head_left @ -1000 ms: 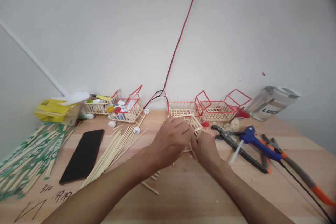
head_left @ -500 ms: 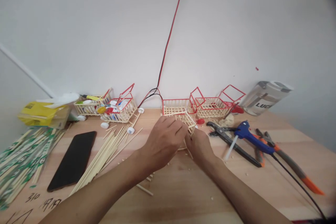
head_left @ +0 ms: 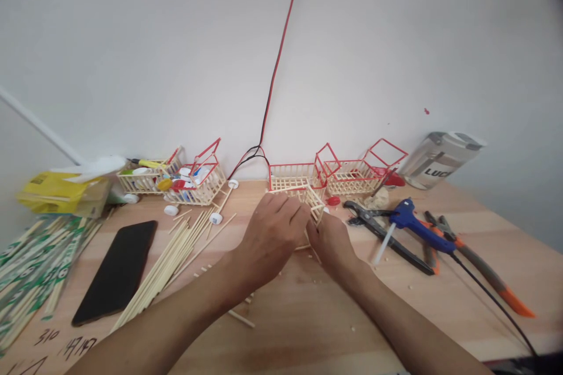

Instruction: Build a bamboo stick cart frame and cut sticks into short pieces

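My left hand (head_left: 275,228) is closed, its back toward me, over a small frame of bare wooden sticks (head_left: 315,204). Close beside it, my right hand (head_left: 333,241) is closed at the frame's right side. Both sets of fingertips are mostly hidden, so the exact grip does not show. Right behind the hands stands a stick basket with a red rim (head_left: 294,176). A similar red-handled basket (head_left: 352,179) is to its right, and a red bottle cap (head_left: 333,201) lies in front of them.
At right lie a blue glue gun (head_left: 407,217), black pliers (head_left: 382,237) and orange-handled pliers (head_left: 488,272), near a clear jar (head_left: 445,161). Leftward are loose sticks (head_left: 169,263), a black phone (head_left: 115,272), wrapped chopsticks (head_left: 39,269) and a cart filled with caps (head_left: 200,184).
The whole view has shifted slightly, with objects appearing a little further left. Both hands keep nearly the same pose around the stick frame.
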The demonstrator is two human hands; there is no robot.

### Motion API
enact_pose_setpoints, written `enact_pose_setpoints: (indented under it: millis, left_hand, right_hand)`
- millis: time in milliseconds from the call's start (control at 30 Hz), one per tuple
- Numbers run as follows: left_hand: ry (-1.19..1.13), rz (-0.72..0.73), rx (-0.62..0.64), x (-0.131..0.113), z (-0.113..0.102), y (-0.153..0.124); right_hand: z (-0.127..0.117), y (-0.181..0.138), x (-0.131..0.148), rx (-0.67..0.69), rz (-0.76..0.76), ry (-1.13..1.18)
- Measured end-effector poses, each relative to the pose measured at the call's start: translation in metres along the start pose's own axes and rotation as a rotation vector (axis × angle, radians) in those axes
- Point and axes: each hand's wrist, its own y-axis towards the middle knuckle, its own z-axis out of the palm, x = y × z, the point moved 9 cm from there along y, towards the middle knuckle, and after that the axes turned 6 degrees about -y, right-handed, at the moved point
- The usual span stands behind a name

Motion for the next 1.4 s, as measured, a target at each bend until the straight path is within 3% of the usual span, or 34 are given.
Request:
enact_pose_setpoints:
  millis: [1400]
  left_hand:
    - [-0.061, 0.047, -0.084, -0.0043, -0.0051, -0.0003]
  right_hand:
    - [0.0034, -0.0018, -0.0019, 0.071, 0.042, -0.008]
